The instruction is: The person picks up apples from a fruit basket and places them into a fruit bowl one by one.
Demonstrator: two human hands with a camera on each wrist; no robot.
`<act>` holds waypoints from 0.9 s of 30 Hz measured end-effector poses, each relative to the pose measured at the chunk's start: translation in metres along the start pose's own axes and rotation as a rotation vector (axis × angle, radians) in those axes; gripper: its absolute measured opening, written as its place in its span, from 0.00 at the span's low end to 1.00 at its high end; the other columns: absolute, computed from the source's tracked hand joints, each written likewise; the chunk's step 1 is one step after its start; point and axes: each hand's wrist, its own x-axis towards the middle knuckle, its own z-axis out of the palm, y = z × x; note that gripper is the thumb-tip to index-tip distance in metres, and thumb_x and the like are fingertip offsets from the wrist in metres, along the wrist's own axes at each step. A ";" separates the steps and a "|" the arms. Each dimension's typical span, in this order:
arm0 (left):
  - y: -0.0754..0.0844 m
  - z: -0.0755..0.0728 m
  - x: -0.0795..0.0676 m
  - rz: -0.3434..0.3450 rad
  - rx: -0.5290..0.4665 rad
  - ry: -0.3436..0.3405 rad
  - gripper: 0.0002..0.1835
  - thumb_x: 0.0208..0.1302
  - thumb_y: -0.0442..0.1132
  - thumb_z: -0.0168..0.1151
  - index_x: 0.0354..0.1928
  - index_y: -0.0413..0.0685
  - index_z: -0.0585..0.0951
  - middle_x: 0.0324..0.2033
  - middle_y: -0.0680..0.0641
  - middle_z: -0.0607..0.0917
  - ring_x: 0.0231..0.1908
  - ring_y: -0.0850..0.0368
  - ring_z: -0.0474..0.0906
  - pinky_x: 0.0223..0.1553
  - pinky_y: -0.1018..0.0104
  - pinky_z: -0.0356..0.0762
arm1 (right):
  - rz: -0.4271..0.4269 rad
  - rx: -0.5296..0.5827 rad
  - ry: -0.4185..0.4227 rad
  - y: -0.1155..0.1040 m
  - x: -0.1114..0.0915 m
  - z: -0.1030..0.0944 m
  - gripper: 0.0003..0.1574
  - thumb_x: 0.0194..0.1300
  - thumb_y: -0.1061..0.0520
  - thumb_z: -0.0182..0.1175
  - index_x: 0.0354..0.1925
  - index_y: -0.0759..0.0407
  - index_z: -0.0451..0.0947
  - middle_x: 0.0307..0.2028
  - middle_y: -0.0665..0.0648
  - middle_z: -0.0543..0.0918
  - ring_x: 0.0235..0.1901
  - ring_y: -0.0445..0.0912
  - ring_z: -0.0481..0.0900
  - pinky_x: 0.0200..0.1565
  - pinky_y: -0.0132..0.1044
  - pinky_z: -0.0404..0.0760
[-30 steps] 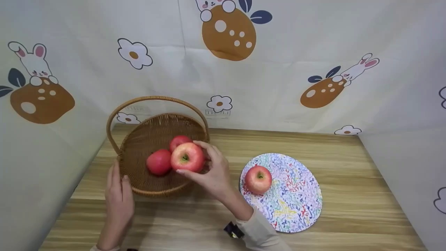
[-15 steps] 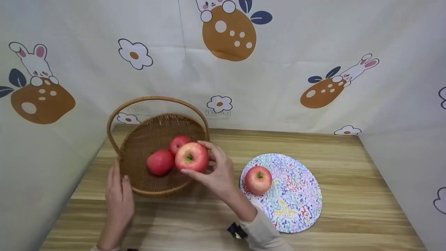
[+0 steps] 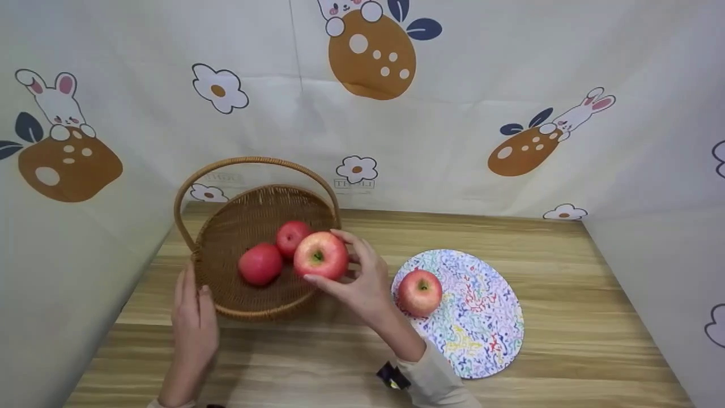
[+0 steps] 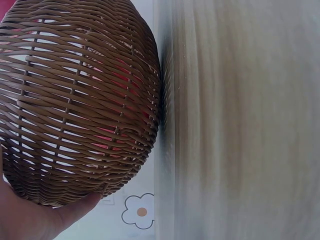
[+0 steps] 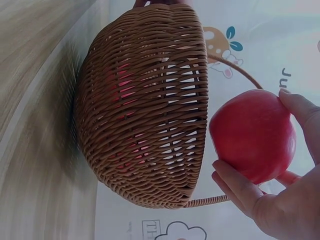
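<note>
Above the right rim of a brown wicker basket (image 3: 226, 226), my right hand (image 3: 365, 283) grips a red apple (image 3: 321, 256) between thumb and fingers. In the right wrist view the held apple (image 5: 254, 136) is level with the basket's rim and apart from its wall. Two more red apples lie inside the basket, one to the left (image 3: 260, 264) and one farther back (image 3: 293, 238). My left hand (image 3: 193, 311) rests with fairly straight fingers against the basket's left side. In the left wrist view, part of that hand (image 4: 35, 217) touches the weave.
A round board (image 3: 481, 317) with a colourful squiggle pattern lies on the wooden table (image 3: 578, 306) at the right. Another apple (image 3: 420, 293) sits on its left part. The basket's arched handle (image 3: 255, 160) stands up near the patterned cloth backdrop (image 3: 453, 130).
My right hand has moved slightly right with the apple, from over the basket's inside toward its right rim. The left hand, the basket and the other apples have stayed put.
</note>
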 end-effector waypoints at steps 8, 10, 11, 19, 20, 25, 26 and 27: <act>0.000 0.000 0.000 -0.010 0.005 -0.001 0.31 0.82 0.34 0.40 0.82 0.30 0.53 0.79 0.24 0.54 0.78 0.25 0.50 0.79 0.32 0.46 | -0.002 0.011 -0.013 0.004 -0.002 -0.008 0.46 0.54 0.53 0.83 0.69 0.56 0.78 0.56 0.57 0.81 0.45 0.47 0.88 0.41 0.38 0.90; 0.000 0.000 0.000 -0.001 0.008 0.005 0.31 0.82 0.34 0.40 0.81 0.30 0.54 0.79 0.24 0.55 0.78 0.25 0.50 0.78 0.32 0.47 | -0.002 0.008 -0.017 0.005 -0.003 -0.011 0.46 0.55 0.53 0.83 0.70 0.56 0.78 0.56 0.59 0.81 0.44 0.48 0.88 0.42 0.39 0.90; 0.000 0.000 0.000 0.003 0.007 0.008 0.31 0.82 0.33 0.41 0.81 0.30 0.54 0.78 0.24 0.55 0.78 0.25 0.51 0.78 0.32 0.47 | -0.001 0.004 -0.018 0.005 -0.003 -0.012 0.46 0.56 0.53 0.83 0.70 0.56 0.78 0.56 0.59 0.81 0.44 0.48 0.88 0.42 0.39 0.90; 0.000 0.000 -0.001 -0.004 0.008 0.001 0.31 0.82 0.33 0.40 0.81 0.30 0.53 0.79 0.24 0.55 0.78 0.25 0.50 0.79 0.32 0.46 | 0.024 0.002 -0.012 0.007 -0.004 -0.022 0.43 0.53 0.52 0.84 0.67 0.50 0.80 0.58 0.57 0.81 0.47 0.48 0.89 0.42 0.39 0.90; 0.000 0.000 0.000 -0.003 0.008 0.002 0.31 0.82 0.33 0.40 0.81 0.30 0.53 0.79 0.24 0.54 0.78 0.25 0.50 0.79 0.33 0.46 | 0.033 0.009 -0.014 0.008 -0.004 -0.023 0.43 0.53 0.52 0.84 0.66 0.50 0.80 0.58 0.57 0.81 0.47 0.49 0.89 0.42 0.39 0.91; -0.001 0.002 0.000 0.042 0.002 0.034 0.31 0.80 0.31 0.42 0.80 0.27 0.55 0.78 0.24 0.57 0.78 0.25 0.51 0.79 0.35 0.46 | 0.051 0.032 -0.016 0.009 -0.004 -0.028 0.44 0.52 0.54 0.85 0.66 0.53 0.80 0.60 0.58 0.81 0.47 0.50 0.89 0.42 0.39 0.90; -0.002 0.002 0.000 0.053 0.001 0.040 0.31 0.80 0.31 0.43 0.80 0.27 0.56 0.78 0.24 0.57 0.78 0.25 0.51 0.80 0.35 0.46 | 0.050 0.033 -0.017 0.009 -0.004 -0.029 0.44 0.52 0.54 0.85 0.66 0.53 0.80 0.60 0.58 0.81 0.47 0.51 0.89 0.42 0.39 0.90; -0.002 0.003 0.000 0.062 -0.001 0.045 0.30 0.80 0.30 0.43 0.80 0.26 0.56 0.78 0.24 0.57 0.78 0.25 0.52 0.80 0.36 0.46 | 0.050 0.034 -0.018 0.009 -0.004 -0.030 0.44 0.51 0.55 0.85 0.66 0.54 0.80 0.60 0.58 0.81 0.47 0.51 0.89 0.42 0.38 0.90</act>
